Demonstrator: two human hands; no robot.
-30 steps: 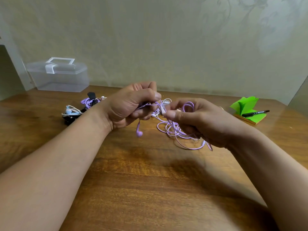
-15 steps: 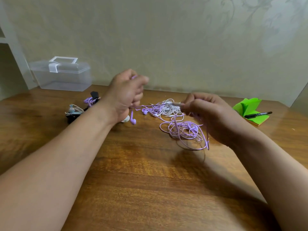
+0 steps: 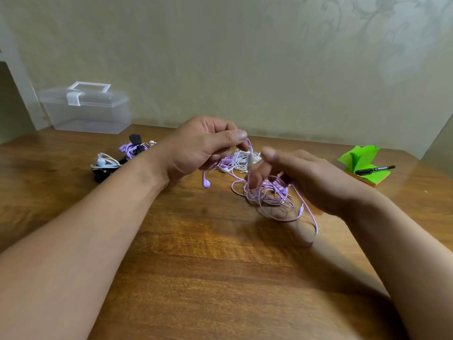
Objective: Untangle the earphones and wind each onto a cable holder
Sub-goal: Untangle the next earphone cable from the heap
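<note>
Below left hand [image 3: 203, 148] pinch, purple earphones [image 3: 264, 196] dangling

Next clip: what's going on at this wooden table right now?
A person is partway through untangling. The left hand pinches a tangled lilac earphone cable, a lilac earbud dangling below it. The right hand, blurred, has its fingers in the cable's loops; its grip is unclear. A white earphone tangle lies behind on the brown wooden table. Two earphone sets already wound on black holders sit to the left.
</note>
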